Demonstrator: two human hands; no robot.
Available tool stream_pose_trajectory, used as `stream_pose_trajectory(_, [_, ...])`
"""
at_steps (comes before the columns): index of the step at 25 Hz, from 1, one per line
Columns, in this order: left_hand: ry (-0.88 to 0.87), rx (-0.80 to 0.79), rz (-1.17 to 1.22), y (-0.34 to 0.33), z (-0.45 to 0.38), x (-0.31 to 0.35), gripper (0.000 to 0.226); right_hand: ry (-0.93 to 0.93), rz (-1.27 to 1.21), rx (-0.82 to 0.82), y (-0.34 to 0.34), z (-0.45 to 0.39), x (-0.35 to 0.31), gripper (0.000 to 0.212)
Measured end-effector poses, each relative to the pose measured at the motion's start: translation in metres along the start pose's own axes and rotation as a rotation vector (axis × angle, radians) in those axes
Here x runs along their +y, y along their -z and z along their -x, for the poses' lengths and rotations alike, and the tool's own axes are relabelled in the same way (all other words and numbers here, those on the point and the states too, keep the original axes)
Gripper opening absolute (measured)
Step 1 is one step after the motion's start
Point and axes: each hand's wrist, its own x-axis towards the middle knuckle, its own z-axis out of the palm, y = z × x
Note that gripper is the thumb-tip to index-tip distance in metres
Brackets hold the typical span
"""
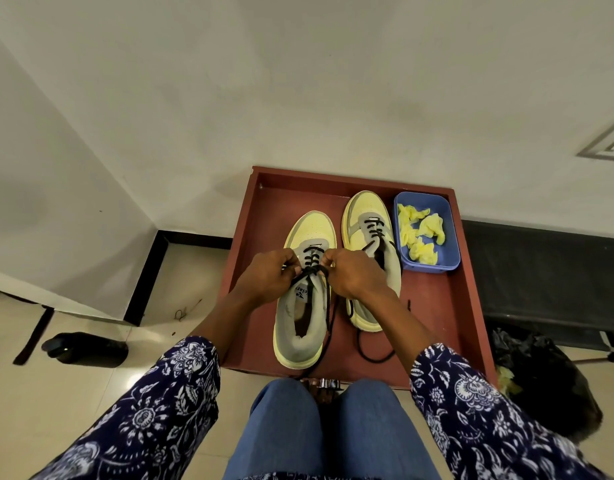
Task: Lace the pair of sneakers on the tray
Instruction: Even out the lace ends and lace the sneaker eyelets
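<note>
- The left sneaker (303, 306), yellow and grey, stood on the red-brown tray (264, 271) towards the tray's near edge, toe pointing to the far edge; its black lace (310, 270) ran through the eyelets and was bunched in a knot at the top of the tongue.
- The left hand (269, 277) had its fingers curled and pinched the lace on the left side of the knot.
- The right hand (354, 273) had its fingers curled likewise and pinched the lace on the right side of the knot; the two hands sat close together above the tongue.
- Loose ends of that lace hung down along the shoe's right side towards the near edge of the tray.
- The right sneaker (367, 230) stood just beside the first, nearer the far edge, partly behind the right wrist; its own black lace (374, 230) crossed the lower eyelets and a loose length trailed onto the tray floor by its heel.
- A blue tub (450, 237) sat in the tray's far right corner, just beside the right sneaker, with crumpled yellow paper (421, 233) inside.
- The tray lay on a pale tiled floor, its far edge by a white wall.
- Blue-and-white floral sleeves (160, 393) covered both forearms, and blue jeans (329, 431) covered the knees at the tray's near edge.
- A black bottle (85, 348) lay on the floor well to the left of the tray; a black bag (540, 368) lay off the tray's near right corner.
</note>
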Motion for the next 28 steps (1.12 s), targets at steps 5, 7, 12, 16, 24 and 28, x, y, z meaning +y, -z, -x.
stream_pose_trajectory(5, [0.014, 0.054, -0.009, -0.001, -0.002, 0.000, 0.013, -0.007, 0.113, 0.017, 0.003, 0.005, -0.004, 0.027])
stream_pose_trajectory(7, [0.020, 0.076, -0.023, -0.002, -0.003, -0.001, 0.013, -0.007, 0.119, 0.023, 0.002, 0.007, -0.004, 0.029])
stream_pose_trajectory(12, [0.062, 0.121, -0.013, -0.006, -0.004, -0.005, 0.010, -0.012, 0.117, 0.076, 0.001, 0.011, -0.007, 0.027])
stream_pose_trajectory(16, [0.100, 0.149, 0.030, -0.008, -0.002, -0.005, 0.009, -0.036, 0.117, 0.095, -0.001, 0.012, -0.005, 0.027])
stream_pose_trajectory(24, [0.136, 0.176, 0.108, -0.006, 0.003, -0.004, 0.010, -0.027, 0.135, 0.142, -0.006, 0.012, 0.000, 0.031])
stream_pose_trajectory(28, [0.125, 0.179, 0.118, -0.006, 0.004, -0.006, 0.010, -0.020, 0.157, 0.136, -0.006, 0.011, -0.001, 0.027])
